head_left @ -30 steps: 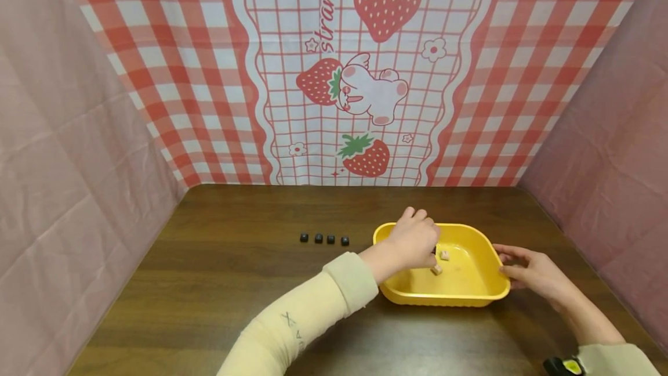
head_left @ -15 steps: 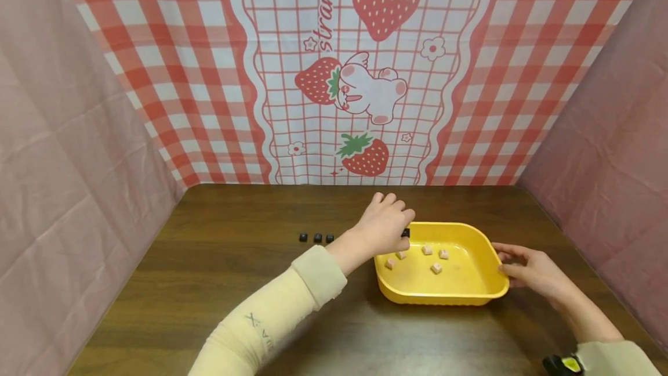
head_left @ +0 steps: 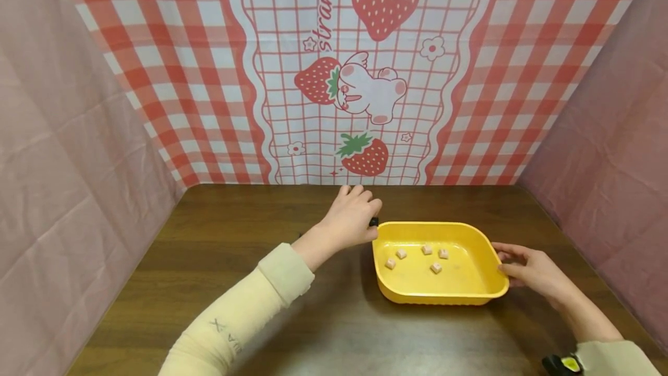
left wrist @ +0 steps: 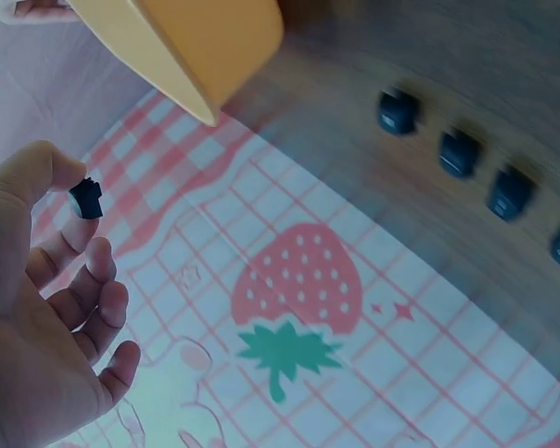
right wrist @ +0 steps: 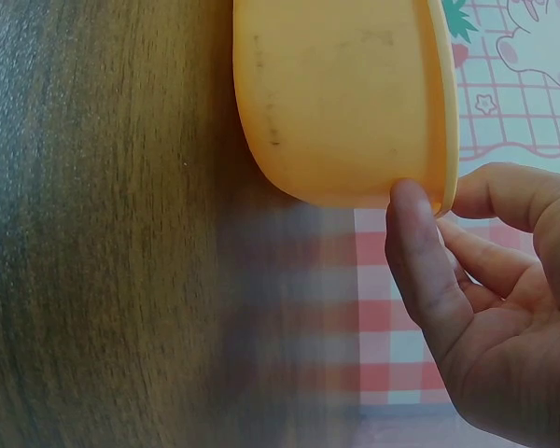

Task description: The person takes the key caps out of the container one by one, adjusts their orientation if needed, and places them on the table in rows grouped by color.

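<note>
Held piece: a small black piece (left wrist: 87, 199) is sitting at the very tips of the left grip (head_left: 352, 216), caught between thumb and forefinger, with its notched side facing outward.
Left grip: thumb and forefinger are pinching to just the piece's width; the other three fingers are curling loosely, holding nothing.
Where it's hovering: the piece is hanging just beside the far left corner of the yellow tray (head_left: 443, 299), outside the rim.
Right grip: the right grip (head_left: 532, 271) is pinching the tray's right end, with the rim lying between thumb and fingers.
Tray: it's resting on the tabletop (head_left: 339, 329), a smooth, plastic-looking tub with rounded corners, and its floor is catching the light.
Pale cubes: five little wood-coloured cubes (head_left: 435, 268) are lying scattered inside.
Black row: four more black pieces (left wrist: 459, 152), blocky and dark, are standing in a line on the wood grain; the left arm is mostly hiding them from the head view.
Cloth: a red-and-white checked strawberry cloth (head_left: 209, 74) is hanging behind, and creased pink fabric (head_left: 78, 132) is flanking both sides.
Sleeves: pale yellow, turned-back cuffs (head_left: 287, 277) are covering the forearms.
</note>
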